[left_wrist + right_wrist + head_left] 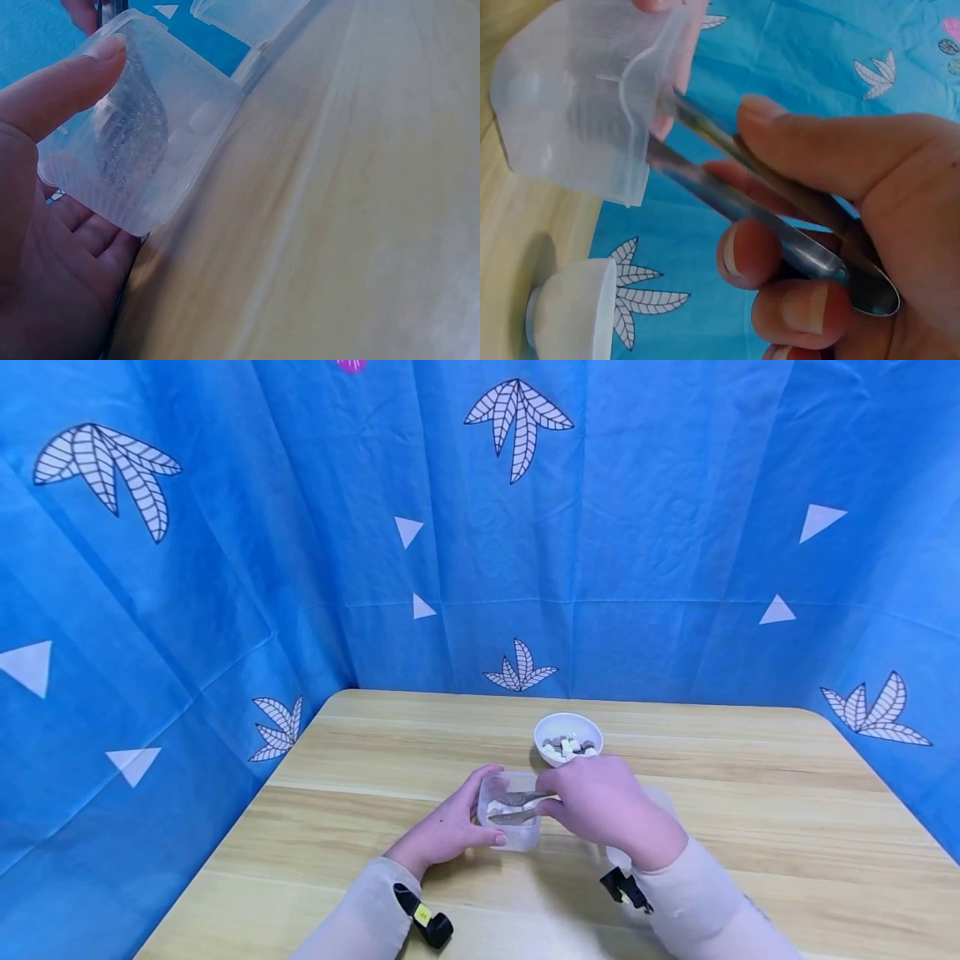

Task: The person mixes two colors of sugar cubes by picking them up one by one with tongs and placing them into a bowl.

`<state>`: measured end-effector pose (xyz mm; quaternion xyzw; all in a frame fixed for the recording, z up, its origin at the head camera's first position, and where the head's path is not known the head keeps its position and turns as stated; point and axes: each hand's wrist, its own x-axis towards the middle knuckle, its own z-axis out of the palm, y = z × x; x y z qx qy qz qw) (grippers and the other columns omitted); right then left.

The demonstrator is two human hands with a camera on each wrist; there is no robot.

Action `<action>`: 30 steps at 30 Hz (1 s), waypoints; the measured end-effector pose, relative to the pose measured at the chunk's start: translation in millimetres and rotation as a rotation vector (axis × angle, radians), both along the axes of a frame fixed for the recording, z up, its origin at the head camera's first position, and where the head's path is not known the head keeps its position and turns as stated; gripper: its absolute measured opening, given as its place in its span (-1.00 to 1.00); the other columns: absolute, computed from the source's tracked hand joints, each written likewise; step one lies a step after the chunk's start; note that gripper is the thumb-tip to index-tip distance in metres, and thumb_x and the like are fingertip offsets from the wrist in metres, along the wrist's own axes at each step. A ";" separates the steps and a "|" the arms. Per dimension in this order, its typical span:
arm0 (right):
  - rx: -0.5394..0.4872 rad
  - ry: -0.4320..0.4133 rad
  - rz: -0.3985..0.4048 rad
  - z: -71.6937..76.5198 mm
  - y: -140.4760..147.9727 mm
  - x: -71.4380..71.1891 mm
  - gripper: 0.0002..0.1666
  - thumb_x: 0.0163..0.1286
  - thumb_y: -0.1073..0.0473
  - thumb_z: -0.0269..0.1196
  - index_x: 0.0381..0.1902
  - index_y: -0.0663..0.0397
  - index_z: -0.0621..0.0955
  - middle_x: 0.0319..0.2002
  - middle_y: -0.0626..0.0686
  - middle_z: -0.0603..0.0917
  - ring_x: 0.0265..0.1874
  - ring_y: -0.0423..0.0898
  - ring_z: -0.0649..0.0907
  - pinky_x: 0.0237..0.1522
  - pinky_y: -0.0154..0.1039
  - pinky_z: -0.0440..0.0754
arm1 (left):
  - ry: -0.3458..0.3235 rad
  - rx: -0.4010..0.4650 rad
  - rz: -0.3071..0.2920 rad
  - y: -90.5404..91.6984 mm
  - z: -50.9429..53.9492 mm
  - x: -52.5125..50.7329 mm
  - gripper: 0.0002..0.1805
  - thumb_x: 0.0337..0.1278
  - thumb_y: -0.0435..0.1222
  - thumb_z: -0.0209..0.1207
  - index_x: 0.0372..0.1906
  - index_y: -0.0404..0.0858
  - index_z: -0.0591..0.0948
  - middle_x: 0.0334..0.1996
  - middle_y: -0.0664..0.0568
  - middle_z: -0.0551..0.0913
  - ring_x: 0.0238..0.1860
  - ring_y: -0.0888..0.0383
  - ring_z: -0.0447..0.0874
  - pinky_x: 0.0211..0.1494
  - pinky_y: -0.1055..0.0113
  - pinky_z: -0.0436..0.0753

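Note:
A translucent plastic container (pixel 517 837) stands on the table with small white pieces inside. My left hand (pixel 453 827) grips it from the left, thumb on the near wall and fingers around the far side. In my right hand (pixel 600 797) is a pair of metal tongs (pixel 761 214), pinched between thumb and fingers. The tongs' tips reach down into the container; whether they hold a piece is not plain. Behind my right hand is a white bowl (pixel 567 724) with white and brown pieces, partly hidden by that hand.
A second translucent plastic item (pixel 660 797) lies on the wooden table (pixel 360 760), mostly beneath my right forearm. A blue patterned cloth (pixel 465 552) hangs behind the table and along its left side.

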<state>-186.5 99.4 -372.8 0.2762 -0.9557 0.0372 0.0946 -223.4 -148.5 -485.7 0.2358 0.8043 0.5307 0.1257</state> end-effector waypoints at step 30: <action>-0.198 0.091 0.154 23.8 47.6 -9.3 -0.85 0.39 0.04 0.36 -0.13 -0.17 0.78 -0.30 -0.23 0.76 -0.41 -0.18 0.70 -0.36 -0.09 0.68 | -0.013 -0.019 0.026 1.4 -2.0 -0.9 0.10 0.00 -0.12 0.48 0.59 0.08 0.06 0.44 0.03 0.36 0.36 0.04 0.41 0.47 -0.05 0.27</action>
